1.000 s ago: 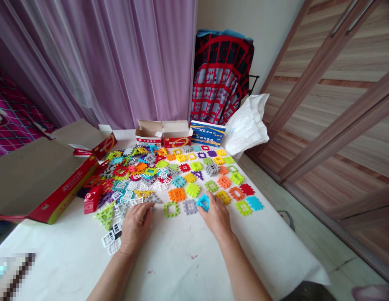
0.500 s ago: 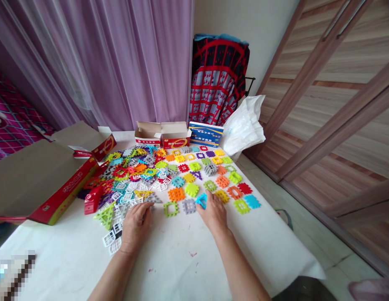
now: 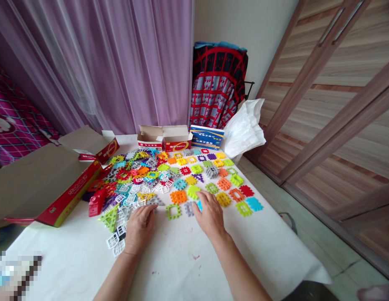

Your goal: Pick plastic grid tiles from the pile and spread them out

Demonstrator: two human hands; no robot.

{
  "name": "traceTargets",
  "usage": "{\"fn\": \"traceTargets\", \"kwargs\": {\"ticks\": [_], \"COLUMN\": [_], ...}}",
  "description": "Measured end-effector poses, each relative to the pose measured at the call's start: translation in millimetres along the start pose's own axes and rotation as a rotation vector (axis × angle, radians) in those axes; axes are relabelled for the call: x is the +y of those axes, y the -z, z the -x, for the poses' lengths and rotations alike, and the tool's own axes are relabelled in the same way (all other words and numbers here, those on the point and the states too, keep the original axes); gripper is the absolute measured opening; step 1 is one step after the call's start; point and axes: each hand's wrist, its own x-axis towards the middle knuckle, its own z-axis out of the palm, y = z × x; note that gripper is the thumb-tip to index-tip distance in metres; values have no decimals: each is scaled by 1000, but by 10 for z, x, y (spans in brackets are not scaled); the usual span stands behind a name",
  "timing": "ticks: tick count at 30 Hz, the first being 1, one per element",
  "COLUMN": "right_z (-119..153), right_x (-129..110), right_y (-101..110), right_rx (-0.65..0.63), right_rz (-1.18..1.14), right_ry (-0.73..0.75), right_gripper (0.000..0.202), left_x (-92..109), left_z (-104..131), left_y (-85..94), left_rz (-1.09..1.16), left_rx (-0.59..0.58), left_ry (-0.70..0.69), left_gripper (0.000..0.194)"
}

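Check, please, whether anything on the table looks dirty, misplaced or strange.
Small reddish marks show on the near part of the white table covering; they look odd against the pale surface, like stains. Also, one purple triangular plastic piece lies among mostly square, colourful plastic pieces, so its shape stands out.

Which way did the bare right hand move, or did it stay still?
Yes. The bare right hand has shifted slightly left, closer to the grey plastic lattice square lying flat.
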Motion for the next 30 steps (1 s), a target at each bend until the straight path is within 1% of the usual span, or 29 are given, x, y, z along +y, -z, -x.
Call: {"fn": "traceTargets", "kwargs": {"ticks": [3, 5, 8, 10, 13, 15, 18, 21, 23, 26, 28, 30], "right_z": [-180, -360, -652, -798, -879, -865, -848, -899, -941, -961, -956, -957], "right_x": [-180, -274, -344, -335, -233, -117, 58, 159, 179, 182, 185, 190], "right_y": [-58, -71, -36, -3, 4, -16, -28, 5, 26, 27, 23, 31], "right_rx": [36, 89, 198, 254, 276, 254, 211, 227, 246, 232, 219, 219], "right_rz": [-144, -224, -335, -391, -447, -464, -463, -471, -485, -508, -520, -527], "right_ry": [152, 193, 190, 177, 142, 99, 53, 31, 18, 19, 16, 10], "right_gripper": [23, 22, 22, 23, 24, 24, 25, 26, 26, 26, 25, 25], "left_x": [13, 33, 74, 99, 103, 61, -64, -200, -259, -293, -293, -287], "left_z": [-6, -6, 7, 11, -56, -196, -553, -956, -1161, -1324, -1359, -1361], "left_y": [-19, -26, -26, -15, 15, 38, 45, -15, -83, -168, -185, -167], "left_rz": [-30, -57, -98, -121, -145, -164, -206, -246, -246, -192, -119, -17], "left_rx": [-51, -83, -122, -153, -197, -216, -220, -231, -256, -280, -274, -244], "left_ry": [-30, -48, -64, -70, -67, -44, 32, 131, 195, 289, 353, 422], "left_gripper": [26, 27, 25, 24, 25, 25, 28, 32, 31, 20, 12, 11]}}
